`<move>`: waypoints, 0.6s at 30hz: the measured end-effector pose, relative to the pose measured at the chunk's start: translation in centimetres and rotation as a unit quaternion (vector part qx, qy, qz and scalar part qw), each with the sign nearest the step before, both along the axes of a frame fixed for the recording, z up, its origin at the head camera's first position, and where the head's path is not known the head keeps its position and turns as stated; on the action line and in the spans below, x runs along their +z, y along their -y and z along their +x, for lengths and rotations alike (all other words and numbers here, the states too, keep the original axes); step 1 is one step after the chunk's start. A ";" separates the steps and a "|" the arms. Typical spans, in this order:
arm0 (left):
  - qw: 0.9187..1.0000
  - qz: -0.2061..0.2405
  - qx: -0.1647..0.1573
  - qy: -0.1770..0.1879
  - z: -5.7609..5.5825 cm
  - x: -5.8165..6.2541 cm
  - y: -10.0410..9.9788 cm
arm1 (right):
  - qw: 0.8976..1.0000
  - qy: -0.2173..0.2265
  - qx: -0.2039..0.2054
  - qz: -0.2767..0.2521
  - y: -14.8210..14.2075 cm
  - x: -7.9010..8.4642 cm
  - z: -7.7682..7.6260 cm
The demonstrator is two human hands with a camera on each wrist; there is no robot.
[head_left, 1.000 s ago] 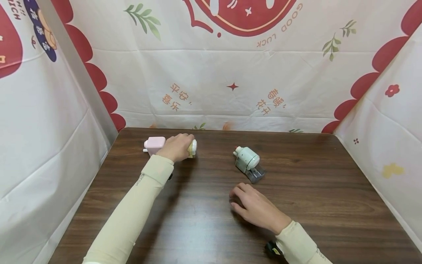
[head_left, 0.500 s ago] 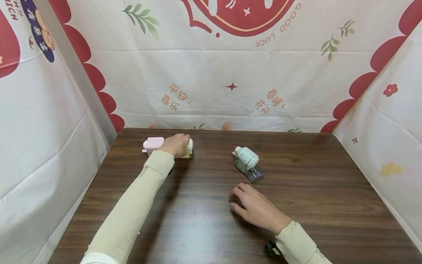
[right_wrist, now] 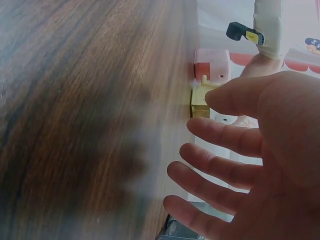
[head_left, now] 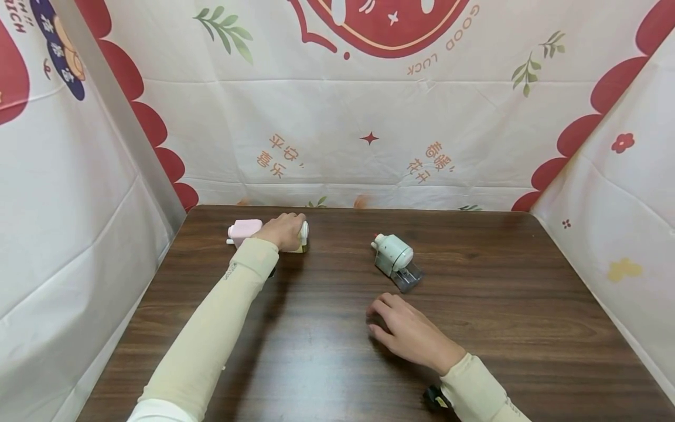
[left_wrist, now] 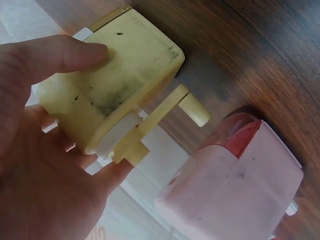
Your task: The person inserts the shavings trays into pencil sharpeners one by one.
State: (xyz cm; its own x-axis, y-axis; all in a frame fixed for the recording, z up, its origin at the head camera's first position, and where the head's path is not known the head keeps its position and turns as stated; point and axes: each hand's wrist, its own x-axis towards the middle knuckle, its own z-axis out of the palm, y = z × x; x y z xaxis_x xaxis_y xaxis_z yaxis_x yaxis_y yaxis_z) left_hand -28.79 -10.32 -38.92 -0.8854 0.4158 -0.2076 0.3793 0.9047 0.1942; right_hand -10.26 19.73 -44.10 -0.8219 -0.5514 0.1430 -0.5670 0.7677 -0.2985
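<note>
My left hand (head_left: 282, 232) grips a yellow hand-crank pencil sharpener (left_wrist: 132, 62) near the table's back left. In the left wrist view the thumb lies along one side and the fingers go round the other; the crank handle (left_wrist: 196, 110) sticks out free. A pink pencil sharpener (head_left: 245, 228) with a red window stands just left of it, partly behind the hand in the head view. My right hand (head_left: 408, 331) is held low over the table with loosely bent, spread fingers and nothing in them. Beyond its fingertips sits a mint-green pencil sharpener (head_left: 394, 252).
The dark wood-grain table (head_left: 327, 328) is bounded at the back by a printed white cloth (head_left: 327, 105), with cloth hanging at both sides too. A clear grey drawer (head_left: 407, 278) juts from the mint-green sharpener toward the front right.
My left hand has shifted slightly left with the yellow pencil sharpener, toward the pink one, then stayed nearly still. The right hand and the mint-green sharpener have kept their places.
</note>
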 end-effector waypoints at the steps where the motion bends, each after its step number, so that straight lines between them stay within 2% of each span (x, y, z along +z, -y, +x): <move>1: 1.000 -0.002 -0.002 -0.002 0.0 0.0 0.0 | 1.000 0.000 0.000 0.000 0.0 0.0 0.0; 10: 1.000 -0.003 -0.001 -0.013 0.0 0.2 -0.2 | 1.000 -0.005 0.004 -0.001 0.1 -0.1 -0.1; 14: 1.000 0.008 -0.009 -0.020 0.4 1.2 -1.1 | 1.000 -0.004 0.006 -0.001 0.2 -0.2 -0.1; 18: 0.998 0.025 -0.031 -0.040 0.8 2.4 -2.8 | 1.000 -0.006 0.008 -0.001 0.3 -0.2 -0.1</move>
State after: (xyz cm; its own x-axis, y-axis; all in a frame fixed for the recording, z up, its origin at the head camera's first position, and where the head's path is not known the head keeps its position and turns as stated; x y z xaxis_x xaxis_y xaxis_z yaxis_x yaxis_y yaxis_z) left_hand -27.94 -7.49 -36.48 -0.8708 0.4780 -0.1154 0.4498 0.8691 0.2057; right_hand -10.34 19.41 -44.35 -0.8112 -0.5643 0.1535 -0.5827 0.7579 -0.2933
